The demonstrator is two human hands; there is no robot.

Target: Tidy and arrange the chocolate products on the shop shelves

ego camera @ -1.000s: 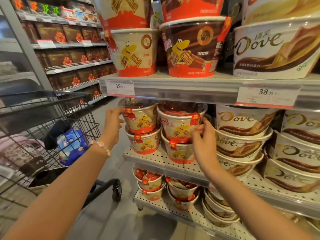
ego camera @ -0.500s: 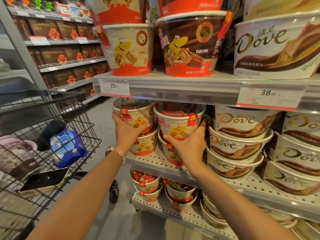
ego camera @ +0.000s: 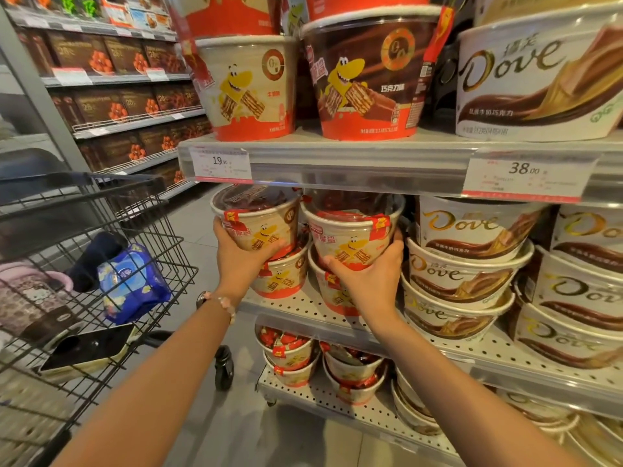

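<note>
Two hands up on middle shelf [ego camera: 305, 310]: left hand [ego camera: 240, 261] clamped on top-left wafer tub [ego camera: 261, 219], right hand [ego camera: 369, 274] clamped on top-right wafer tub [ego camera: 352, 232]. Each sits stacked on another tub, Dove tubs [ego camera: 468, 251] just beside.

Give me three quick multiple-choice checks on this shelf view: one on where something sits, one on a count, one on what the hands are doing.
1. Where is the blue snack bag?
A. Top shelf
B. In the wire cart
C. On the floor

2. How many price tags show on the upper shelf edge?
A. One
B. Two
C. Four

3. What are the hands doing?
A. Each grips a wafer tub
B. Both hang empty
C. Both push the cart

Answers:
1 B, it lies in the basket.
2 B, the 19.90 tag and the 38.00 tag.
3 A, left hand holds the left top tub, right hand the right top tub.
</note>
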